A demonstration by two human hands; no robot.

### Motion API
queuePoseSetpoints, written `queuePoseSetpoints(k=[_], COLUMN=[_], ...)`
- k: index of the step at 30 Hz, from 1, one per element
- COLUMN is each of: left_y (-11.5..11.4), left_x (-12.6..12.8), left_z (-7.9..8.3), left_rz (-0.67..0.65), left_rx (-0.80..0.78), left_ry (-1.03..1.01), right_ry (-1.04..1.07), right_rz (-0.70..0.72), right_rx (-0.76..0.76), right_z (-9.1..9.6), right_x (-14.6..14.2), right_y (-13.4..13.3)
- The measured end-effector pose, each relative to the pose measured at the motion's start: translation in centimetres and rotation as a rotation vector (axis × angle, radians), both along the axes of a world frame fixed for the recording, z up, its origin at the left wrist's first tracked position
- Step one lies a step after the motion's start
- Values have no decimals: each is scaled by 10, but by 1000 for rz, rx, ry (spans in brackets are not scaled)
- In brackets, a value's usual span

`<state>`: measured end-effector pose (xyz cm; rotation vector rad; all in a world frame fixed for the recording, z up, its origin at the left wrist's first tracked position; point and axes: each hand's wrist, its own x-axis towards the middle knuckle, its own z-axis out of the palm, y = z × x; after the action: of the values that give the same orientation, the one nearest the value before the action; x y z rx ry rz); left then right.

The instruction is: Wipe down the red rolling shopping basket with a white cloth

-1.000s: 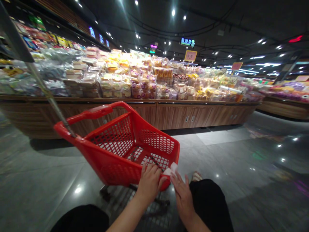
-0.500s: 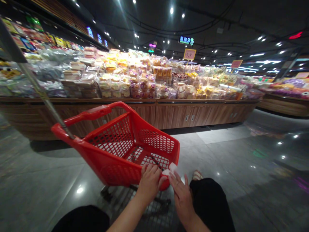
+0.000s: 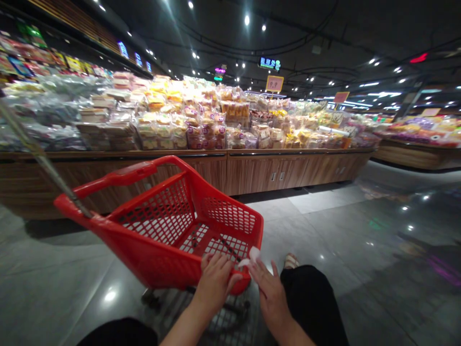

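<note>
A red plastic shopping cart stands before me, turned sideways, with its mesh basket in view. My left hand rests over the cart's near rim, fingers curled across the edge. Beside it, my right hand has a crumpled white tissue at its fingertips, by the cart's front corner. Some of the right fingers are extended, and the thumb stands apart. The red push handle is at the left, away from both hands. A metal pole rises from the handle end.
Behind the cart runs a wooden display counter piled with packaged baked goods. A price sign stands above them. Another counter is at the right. Grey floor reflects the lights. My legs in black trousers flank my arms.
The cart and counter sit a little farther left in view. My left hand has shifted slightly left along with the cart's rim, while the right keeps the tissue at the cart's corner.
</note>
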<state>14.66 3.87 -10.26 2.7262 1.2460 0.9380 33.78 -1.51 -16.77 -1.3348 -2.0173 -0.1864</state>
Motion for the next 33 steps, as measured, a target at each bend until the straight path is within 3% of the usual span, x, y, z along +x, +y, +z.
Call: queuePoseSetpoints(k=[6, 8, 14, 16, 22, 24, 29, 33], left_y=[-3, -4, -6, -6, -4, -3, -4, -5], left_x=[-9, -10, -15, -18, -20, -20, -25, -34], left_z=[0, 0, 1, 1, -4, -5, -2, 2], left_rz=[-36, -47, -60, -75, -71, -68, -90, -104], left_rx=[-3, 0, -10, -6, 32, 51, 74, 36], left_ry=[5, -6, -38, -25, -30, -53, -52, 13], right_ry=[91, 116, 46, 44, 200, 216, 163, 173], right_rz=[-98, -116, -26, -36, -150, -145, -99, -147], right_rx=[1, 19, 5, -13, -3, 8, 0, 44], right_z=[7, 2, -9, -5, 8, 7, -1, -2], right_x=[22, 17, -3, 2, 25, 20, -2, 7], right_y=[47, 43, -3, 4, 59, 55, 15, 30])
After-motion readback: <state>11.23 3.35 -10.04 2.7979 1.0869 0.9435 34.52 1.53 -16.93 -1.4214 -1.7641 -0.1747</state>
